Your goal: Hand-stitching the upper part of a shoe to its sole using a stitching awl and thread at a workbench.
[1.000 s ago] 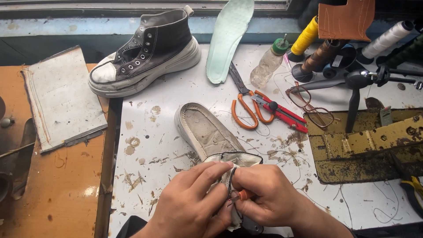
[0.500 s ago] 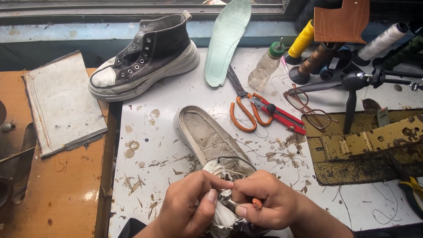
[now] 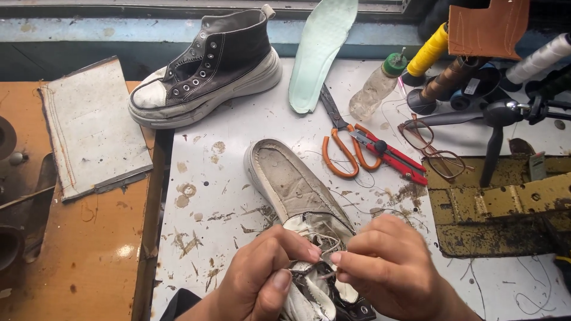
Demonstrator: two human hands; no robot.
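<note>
Worn grey shoe (image 3: 297, 190) lying sole-up on white table (image 3: 208, 202), steadied by left hand (image 3: 262, 279) while right hand (image 3: 386, 267) fingertips pinch thread (image 3: 324, 242) taut.

Both hands at the worn grey shoe (image 3: 297, 190) on the white table (image 3: 238, 148). Left hand (image 3: 262, 279) and right hand (image 3: 386, 267) pinching its laces (image 3: 324, 244). Behind: black high-top shoe (image 3: 208, 65), green insole (image 3: 321, 47), orange scissors (image 3: 339, 142), glasses (image 3: 434, 148).

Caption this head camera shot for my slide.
Both hands, left hand and right hand, pinch thread at a worn grey sneaker on a workbench.
</note>
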